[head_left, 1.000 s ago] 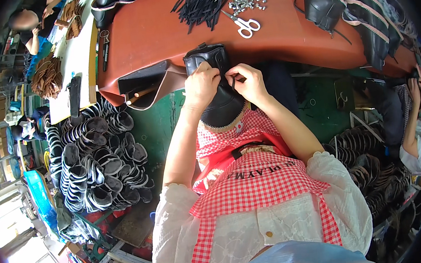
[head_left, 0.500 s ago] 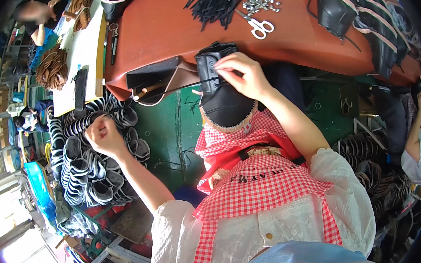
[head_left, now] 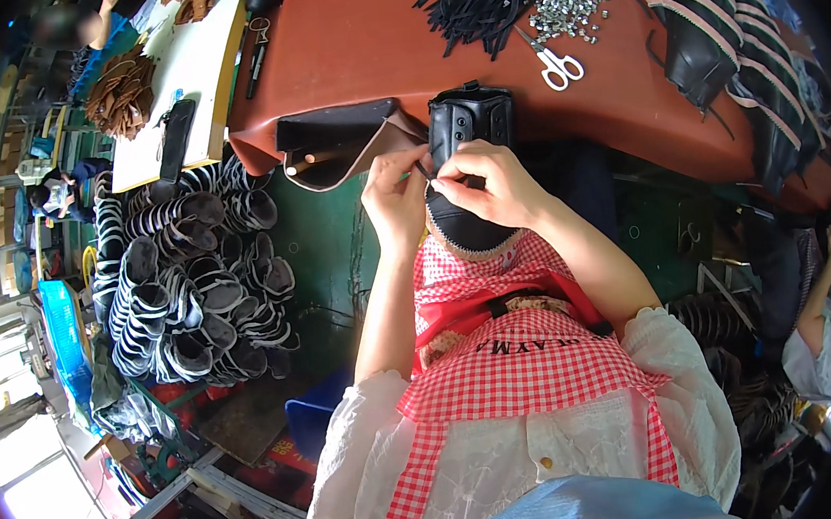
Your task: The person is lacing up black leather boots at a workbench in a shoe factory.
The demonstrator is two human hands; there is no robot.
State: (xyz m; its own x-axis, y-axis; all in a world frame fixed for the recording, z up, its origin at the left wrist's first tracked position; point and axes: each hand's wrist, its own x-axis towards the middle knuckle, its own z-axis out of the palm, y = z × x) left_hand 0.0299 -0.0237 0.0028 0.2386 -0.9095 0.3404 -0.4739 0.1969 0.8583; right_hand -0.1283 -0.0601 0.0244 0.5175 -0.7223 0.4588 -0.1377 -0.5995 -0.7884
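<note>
A black leather shoe upper (head_left: 472, 227) with eyelets and a pale zigzag edge lies over my lap, its top end against the table edge. Both hands meet above its middle. My left hand (head_left: 395, 200) is closed in a pinch on a short visible bit of black shoelace (head_left: 424, 170), at the left side of the eyelet rows. From the right, my right hand (head_left: 490, 186) pinches at the same lace, its fingertips close to the left ones. The lower eyelets and most of the lace are hidden by my fingers.
On the brown-covered table (head_left: 358, 57) lie a bunch of black laces (head_left: 490, 1), small metal pieces (head_left: 566, 4) and white-handled scissors (head_left: 560, 71). More black uppers (head_left: 698, 47) are stacked right. An open pouch (head_left: 342, 152) hangs at the front edge; stacked uppers (head_left: 181, 290) stand left.
My left hand, which was out to the left with the lace drawn taut, has come back to the shoe upper beside the right hand. The right hand has moved slightly down the upper.
</note>
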